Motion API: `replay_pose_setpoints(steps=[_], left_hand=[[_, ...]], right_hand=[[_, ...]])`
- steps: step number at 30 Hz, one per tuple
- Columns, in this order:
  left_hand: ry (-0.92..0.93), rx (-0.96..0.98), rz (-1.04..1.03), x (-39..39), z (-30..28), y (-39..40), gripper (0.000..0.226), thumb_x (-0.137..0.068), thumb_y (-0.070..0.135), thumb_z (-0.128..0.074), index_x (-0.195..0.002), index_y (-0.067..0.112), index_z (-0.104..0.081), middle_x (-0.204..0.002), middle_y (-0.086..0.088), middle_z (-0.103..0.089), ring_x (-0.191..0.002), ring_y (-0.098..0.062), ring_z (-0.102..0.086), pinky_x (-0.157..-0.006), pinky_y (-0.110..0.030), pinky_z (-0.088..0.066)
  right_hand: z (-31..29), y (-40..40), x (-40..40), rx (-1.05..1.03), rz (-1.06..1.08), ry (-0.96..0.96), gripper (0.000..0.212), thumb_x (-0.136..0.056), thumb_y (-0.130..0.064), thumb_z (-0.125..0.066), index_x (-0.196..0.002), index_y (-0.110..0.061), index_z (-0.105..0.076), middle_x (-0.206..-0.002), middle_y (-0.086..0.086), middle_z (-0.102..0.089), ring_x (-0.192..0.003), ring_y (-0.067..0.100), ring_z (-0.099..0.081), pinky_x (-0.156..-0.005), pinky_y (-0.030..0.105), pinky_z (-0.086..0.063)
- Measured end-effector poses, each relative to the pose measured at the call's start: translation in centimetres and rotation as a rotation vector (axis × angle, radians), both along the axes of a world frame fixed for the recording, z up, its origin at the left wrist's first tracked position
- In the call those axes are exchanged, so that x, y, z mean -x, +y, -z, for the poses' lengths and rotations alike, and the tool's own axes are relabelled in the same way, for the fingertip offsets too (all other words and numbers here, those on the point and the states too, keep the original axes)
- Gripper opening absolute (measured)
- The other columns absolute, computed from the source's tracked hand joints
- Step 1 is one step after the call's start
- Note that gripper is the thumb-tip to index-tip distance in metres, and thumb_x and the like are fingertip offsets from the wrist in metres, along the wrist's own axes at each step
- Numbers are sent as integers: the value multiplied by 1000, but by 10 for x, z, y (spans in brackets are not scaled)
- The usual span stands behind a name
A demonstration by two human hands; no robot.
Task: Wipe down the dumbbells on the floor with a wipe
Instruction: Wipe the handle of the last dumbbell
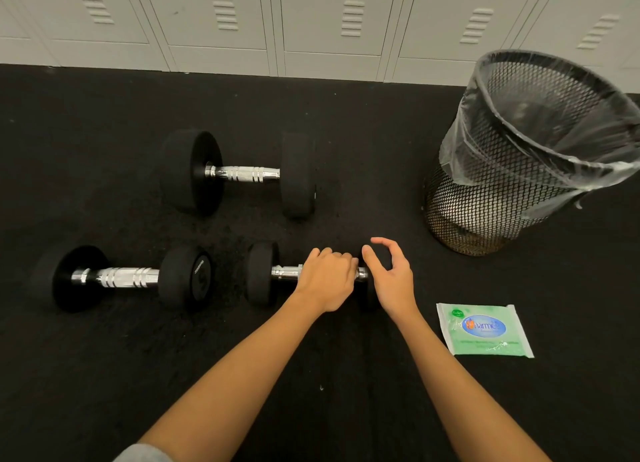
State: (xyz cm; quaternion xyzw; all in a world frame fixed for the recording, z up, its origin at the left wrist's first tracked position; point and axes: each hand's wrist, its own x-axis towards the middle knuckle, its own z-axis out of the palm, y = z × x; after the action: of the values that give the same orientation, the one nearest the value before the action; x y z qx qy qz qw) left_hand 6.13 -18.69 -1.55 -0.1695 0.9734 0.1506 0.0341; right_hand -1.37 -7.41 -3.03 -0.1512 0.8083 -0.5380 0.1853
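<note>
a person's left hand (327, 278) wraps the chrome handle of the nearest dumbbell (263, 274) on the black gym floor (104, 375), fingers clamped around the bar, forearm reaching in from below. the right hand (391, 274) hovers at the dumbbell's right end, fingers apart and curled, thumb raised. two more dumbbells (239, 174) (121, 277) lie to the left and behind. a green wet-wipe pack (485, 330) lies flat near the right wrist, a lined mesh wastebasket (526, 156) beyond it.

Both forearms are bare to the left hand (325, 281) and right hand (393, 276), no rings or watch showing, with a grey sleeve (143, 454) edge near the left elbow.
</note>
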Motion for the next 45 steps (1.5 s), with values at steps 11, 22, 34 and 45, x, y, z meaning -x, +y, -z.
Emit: replay_pose_setpoints(steps=[11, 22, 34, 45], left_hand=[[-87, -5, 44, 5, -9, 8, 24, -98, 28, -34, -94, 19, -56, -85, 1, -62, -87, -19, -56, -93, -42, -30], [-338, -60, 64, 17, -13, -11, 38, -101, 32, -22, -103, 21, -58, -83, 7, -50, -97, -22, -57, -107, -61, -15], [-154, 3, 32, 4, -6, -6, 36, -101, 32, -26, -80, 23, -53, -69, 6, -55, -71, -17, -55, -97, -49, -30], [-19, 136, 111, -13, 3, 9, 34, -99, 33, -33, -125, 19, -49, -119, -2, -58, -116, -21, -48, -110, -56, -15]], right_hand=[[1, -2, 0, 2, 14, -1, 33, -91, -37, -60, -122, -26, -57, -130, -4, -56, -124, 12, -48, -106, 39, -41], [1, 2, 0, 8, -12, 8, 34, -90, -39, -60, -122, -26, -56, -128, -7, -56, -122, 11, -49, -105, 39, -42], [3, 1, 1, 0, 1, 7, 35, -90, -40, -60, -122, -26, -57, -128, -7, -56, -123, 11, -48, -104, 35, -41], [3, 0, 0, 8, 8, 5, 32, -91, -38, -60, -121, -28, -57, -129, -6, -56, -123, 12, -48, -105, 37, -41]])
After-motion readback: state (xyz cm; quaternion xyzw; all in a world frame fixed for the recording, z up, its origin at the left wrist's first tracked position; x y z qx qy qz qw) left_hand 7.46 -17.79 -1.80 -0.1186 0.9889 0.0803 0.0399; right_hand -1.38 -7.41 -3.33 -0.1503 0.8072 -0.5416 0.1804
